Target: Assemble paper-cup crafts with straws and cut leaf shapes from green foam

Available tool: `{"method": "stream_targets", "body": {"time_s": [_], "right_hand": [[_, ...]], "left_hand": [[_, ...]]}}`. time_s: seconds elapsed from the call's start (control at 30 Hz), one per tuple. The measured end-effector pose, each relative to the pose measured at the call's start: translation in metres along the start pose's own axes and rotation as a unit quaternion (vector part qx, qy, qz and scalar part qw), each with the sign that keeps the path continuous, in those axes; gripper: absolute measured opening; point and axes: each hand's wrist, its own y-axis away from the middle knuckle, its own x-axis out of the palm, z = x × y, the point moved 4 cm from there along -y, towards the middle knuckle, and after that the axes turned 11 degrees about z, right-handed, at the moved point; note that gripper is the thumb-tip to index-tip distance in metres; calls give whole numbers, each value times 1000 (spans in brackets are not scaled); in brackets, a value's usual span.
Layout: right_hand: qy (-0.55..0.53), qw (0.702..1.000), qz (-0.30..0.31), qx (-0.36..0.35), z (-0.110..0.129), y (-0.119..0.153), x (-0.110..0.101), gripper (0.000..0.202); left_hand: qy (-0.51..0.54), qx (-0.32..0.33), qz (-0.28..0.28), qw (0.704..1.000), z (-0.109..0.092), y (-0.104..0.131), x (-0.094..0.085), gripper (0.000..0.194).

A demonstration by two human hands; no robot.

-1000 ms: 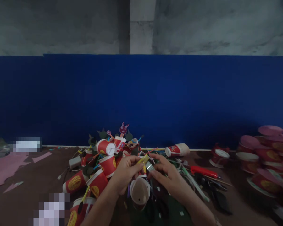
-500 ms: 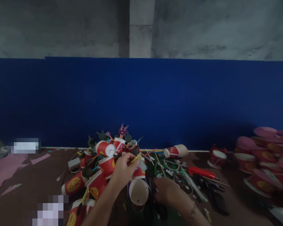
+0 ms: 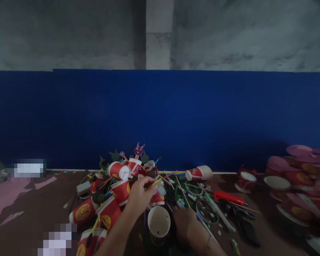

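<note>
My left hand (image 3: 142, 193) is closed in a pinch on a thin yellow piece (image 3: 157, 182), perhaps a straw; a pale, whitish strip (image 3: 161, 190) shows just below it. Below that hand, an open paper cup (image 3: 159, 222) faces up, with small dark holes in its inside. To the right of the cup, my right hand (image 3: 186, 222) is low over the clutter with its fingers curled in; what they hold, if anything, is hidden. Several red paper cups (image 3: 109, 212) with yellow prints lie heaped beside my left forearm.
Stacked red cups with pink paper discs (image 3: 278, 163) stand at the right. A red-handled tool (image 3: 228, 196), a tape roll (image 3: 207, 211), a black object (image 3: 246, 227) and sticks lie right of centre. Pink paper (image 3: 8, 193) covers the left. A blue wall panel (image 3: 160, 117) rises behind.
My right hand has shifted slightly and its fingers look more curled. The yellow piece in my left hand has tipped lower. The open cup sits slightly further right in view.
</note>
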Motion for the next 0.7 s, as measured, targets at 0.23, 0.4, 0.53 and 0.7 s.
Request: {"method": "stream_targets", "body": {"time_s": [0.23, 0.4, 0.53, 0.7], "right_hand": [[65, 996, 0, 54, -23, 21, -28, 30], [19, 997, 3, 77, -57, 40, -47, 33], [-55, 996, -44, 48, -70, 49, -57, 38], [-62, 995, -36, 65, -71, 52, -56, 35]], "left_hand": [[-41, -20, 22, 999, -4, 1, 1, 13], [-77, -5, 24, 997, -4, 1, -2, 13], [-138, 35, 27, 989, -10, 2, -3, 16], [-173, 56, 28, 983, -12, 1, -2, 17]]}}
